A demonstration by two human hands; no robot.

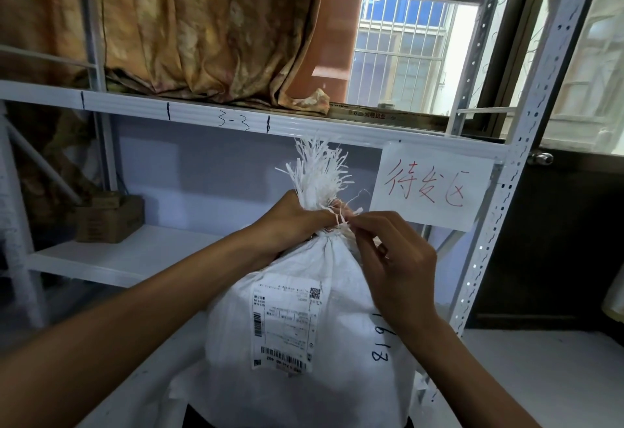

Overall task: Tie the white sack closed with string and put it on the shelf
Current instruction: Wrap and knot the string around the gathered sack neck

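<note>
Just above and to the right of your fingertips a paper sign point(430, 186) with red handwritten characters hangs from the shelf beam point(209, 116), and the frayed top point(319, 170) of the white sack point(304, 319) fans up in front of that beam, which carries black tick marks and a handwritten "3-3". Well off to the left of your fingers, a small cardboard box point(109, 218) sits at the back of the lower shelf board point(128, 255); the board between it and the sack is bare. A perforated white upright point(506, 184) stands close beyond your right knuckles. Behind the rack a patterned orange curtain point(202, 42) drapes onto the upper shelf, and a barred window point(401, 56) lets in daylight further right. The sack stands directly below your fingers, in front of the rack rather than on it, its shipping label point(287, 326) and black handwritten digits facing you. Your left hand point(293, 221) reaches in from the lower left and is clenched around the gathered neck of the sack. Your right hand point(395, 258) comes up from the lower right, thumb and forefinger pinched together on a thin white string point(341, 219) at the neck, right against your left fingers, with the other fingers curled loosely beneath.
</note>
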